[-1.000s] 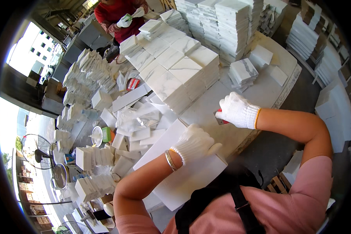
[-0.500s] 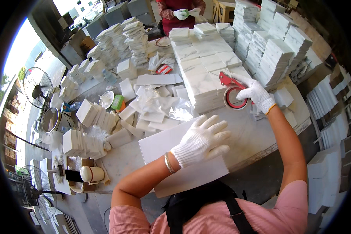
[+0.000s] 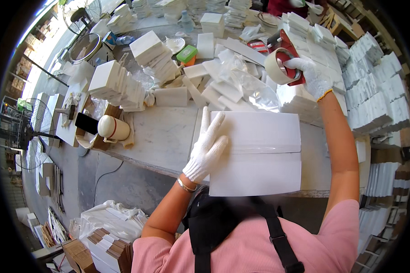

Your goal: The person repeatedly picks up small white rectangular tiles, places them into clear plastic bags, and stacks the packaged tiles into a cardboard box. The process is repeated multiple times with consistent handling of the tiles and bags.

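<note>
1. Left hand (image 3: 208, 148): white knit glove, fingers spread, laid along the left edge of a closed white carton (image 3: 259, 175); whether it presses firmly cannot be told.
2. Right hand (image 3: 309, 75): same glove, fingers closed around a red tape dispenser (image 3: 287, 45) fitted with a wide tape roll (image 3: 273, 68), raised beyond the carton's far right corner.
3. Carton: just right of the left hand, nearer the body than the right hand; a seam crosses its top.
4. Worktop (image 3: 168, 125): pale, faintly veined slab, bare just left of the left hand.
5. Between and beyond the hands: loose white tiles (image 3: 226, 91) and crumpled clear plastic (image 3: 264, 98).
6. Left of the left hand: cream jug (image 3: 114, 128), black phone (image 3: 86, 123), stacked tiles (image 3: 107, 82).
7. Right of the right hand: tall stacks of marble-patterned tiles (image 3: 373, 91).
8. Room: grey floor (image 3: 109, 177) and pedestal fan (image 3: 32, 132) far left of the left hand; a co-worker in dark red (image 3: 280, 7) beyond the right hand.
</note>
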`<control>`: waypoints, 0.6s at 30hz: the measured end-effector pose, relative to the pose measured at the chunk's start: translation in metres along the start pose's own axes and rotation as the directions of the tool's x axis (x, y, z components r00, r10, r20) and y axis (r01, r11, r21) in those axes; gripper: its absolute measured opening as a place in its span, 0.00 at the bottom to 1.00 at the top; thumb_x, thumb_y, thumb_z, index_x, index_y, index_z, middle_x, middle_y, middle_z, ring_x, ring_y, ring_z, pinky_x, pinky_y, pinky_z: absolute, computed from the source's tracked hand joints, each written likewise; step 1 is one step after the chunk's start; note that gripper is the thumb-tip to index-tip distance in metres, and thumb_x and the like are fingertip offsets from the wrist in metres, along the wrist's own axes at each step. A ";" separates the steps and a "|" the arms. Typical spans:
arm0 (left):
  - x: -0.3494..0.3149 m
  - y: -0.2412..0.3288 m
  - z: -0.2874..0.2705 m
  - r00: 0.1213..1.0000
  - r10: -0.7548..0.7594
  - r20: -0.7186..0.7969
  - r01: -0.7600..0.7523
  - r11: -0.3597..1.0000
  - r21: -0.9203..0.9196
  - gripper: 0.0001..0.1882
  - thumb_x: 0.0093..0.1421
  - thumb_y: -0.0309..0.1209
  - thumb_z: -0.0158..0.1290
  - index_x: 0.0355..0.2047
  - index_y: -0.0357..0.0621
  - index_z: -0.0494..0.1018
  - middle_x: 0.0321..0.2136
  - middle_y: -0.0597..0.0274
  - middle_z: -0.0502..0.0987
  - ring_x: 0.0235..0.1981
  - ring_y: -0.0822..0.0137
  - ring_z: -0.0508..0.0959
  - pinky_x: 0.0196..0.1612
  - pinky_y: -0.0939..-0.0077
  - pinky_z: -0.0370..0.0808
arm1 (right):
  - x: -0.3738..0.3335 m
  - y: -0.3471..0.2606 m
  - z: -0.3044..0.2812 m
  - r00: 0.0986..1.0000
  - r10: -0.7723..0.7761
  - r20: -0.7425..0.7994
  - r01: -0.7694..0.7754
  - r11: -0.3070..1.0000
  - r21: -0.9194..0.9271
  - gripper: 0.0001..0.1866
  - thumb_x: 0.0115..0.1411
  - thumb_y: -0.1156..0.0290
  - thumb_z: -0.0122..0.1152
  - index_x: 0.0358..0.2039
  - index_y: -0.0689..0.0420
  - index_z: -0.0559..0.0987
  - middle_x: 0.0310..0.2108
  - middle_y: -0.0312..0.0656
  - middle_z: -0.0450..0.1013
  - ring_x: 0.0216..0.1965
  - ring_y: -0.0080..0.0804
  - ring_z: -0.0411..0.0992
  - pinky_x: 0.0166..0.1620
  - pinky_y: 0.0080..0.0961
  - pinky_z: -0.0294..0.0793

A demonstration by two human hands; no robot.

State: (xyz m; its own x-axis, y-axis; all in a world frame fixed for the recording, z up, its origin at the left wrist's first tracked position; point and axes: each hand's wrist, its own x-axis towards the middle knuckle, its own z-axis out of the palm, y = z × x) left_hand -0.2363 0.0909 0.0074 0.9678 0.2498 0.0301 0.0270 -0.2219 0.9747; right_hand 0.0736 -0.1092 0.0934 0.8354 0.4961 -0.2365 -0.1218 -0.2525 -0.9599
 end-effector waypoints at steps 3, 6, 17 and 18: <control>0.000 -0.010 0.001 1.000 0.027 -0.013 -0.029 0.994 -0.108 0.35 0.65 0.28 0.50 0.71 0.40 0.54 0.75 0.42 0.35 0.76 0.54 0.41 0.73 0.66 0.43 | 0.019 -0.032 0.083 0.964 -0.121 0.237 0.106 0.992 0.073 0.22 0.52 0.63 0.68 0.46 0.60 0.81 0.36 0.38 0.77 0.35 0.24 0.75 0.38 0.20 0.76; 0.001 -0.016 -0.001 0.999 0.034 0.019 -0.032 0.995 -0.094 0.34 0.67 0.35 0.50 0.72 0.48 0.55 0.75 0.40 0.36 0.75 0.51 0.45 0.72 0.66 0.48 | 0.058 -0.042 0.155 0.928 -0.169 0.331 0.157 0.986 0.061 0.21 0.53 0.64 0.66 0.48 0.58 0.82 0.34 0.37 0.78 0.33 0.21 0.74 0.36 0.21 0.74; 0.002 -0.043 0.016 0.975 0.204 -0.084 -0.203 0.979 0.015 0.28 0.66 0.37 0.52 0.66 0.49 0.65 0.71 0.28 0.44 0.72 0.35 0.49 0.71 0.57 0.53 | 0.154 -0.102 0.333 0.893 -0.323 0.313 0.375 0.919 -0.122 0.15 0.53 0.67 0.67 0.40 0.59 0.83 0.24 0.37 0.75 0.18 0.25 0.73 0.21 0.26 0.74; 0.004 -0.041 0.015 0.976 0.207 -0.068 -0.206 0.978 0.014 0.28 0.66 0.37 0.52 0.66 0.50 0.65 0.71 0.28 0.44 0.72 0.35 0.49 0.71 0.56 0.53 | 0.171 -0.101 0.333 0.893 -0.320 0.316 0.386 0.905 -0.176 0.16 0.52 0.68 0.67 0.41 0.58 0.84 0.24 0.38 0.76 0.19 0.25 0.74 0.22 0.26 0.75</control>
State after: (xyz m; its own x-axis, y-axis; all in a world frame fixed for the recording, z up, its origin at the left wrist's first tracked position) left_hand -0.2297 0.0869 -0.0354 0.9333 0.2620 0.2457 -0.1695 -0.2821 0.9443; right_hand 0.0500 0.2772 0.0996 0.6159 0.7864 0.0482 0.3066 -0.1828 -0.9341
